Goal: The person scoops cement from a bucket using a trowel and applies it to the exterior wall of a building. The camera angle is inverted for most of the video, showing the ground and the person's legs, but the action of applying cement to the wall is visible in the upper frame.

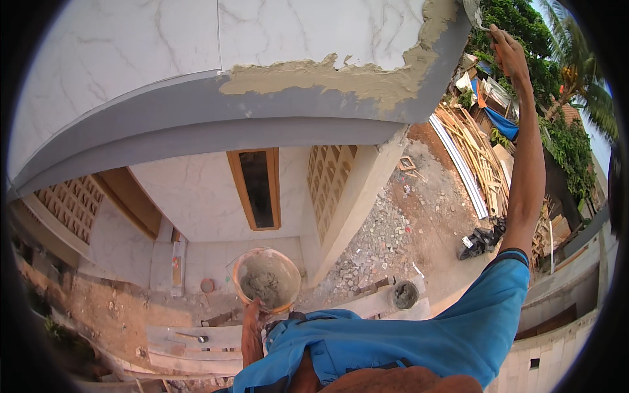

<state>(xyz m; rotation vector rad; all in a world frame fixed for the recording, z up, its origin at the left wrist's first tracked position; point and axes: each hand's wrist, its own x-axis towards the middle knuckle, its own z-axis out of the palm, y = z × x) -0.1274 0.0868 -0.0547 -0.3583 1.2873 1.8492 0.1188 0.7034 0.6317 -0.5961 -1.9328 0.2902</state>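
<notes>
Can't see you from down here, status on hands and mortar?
Left hand gripping orange mortar bucket by its rim. Right hand raised, holding metal trowel at wall corner. Grey mortar strip along white marble tile edge. Nothing blocking.

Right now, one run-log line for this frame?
left hand: holds mortar bucket | right hand: raised, holds trowel at tiled wall's mortared edge

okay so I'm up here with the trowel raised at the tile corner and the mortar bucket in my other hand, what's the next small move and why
Probably press the trowel in your right hand along the ragged mortar band at the corner of the white tiles to smooth it. The mortar looks uneven and spills over the tile edge there, while the bucket in your left hand still holds mortar if you need more.
</notes>
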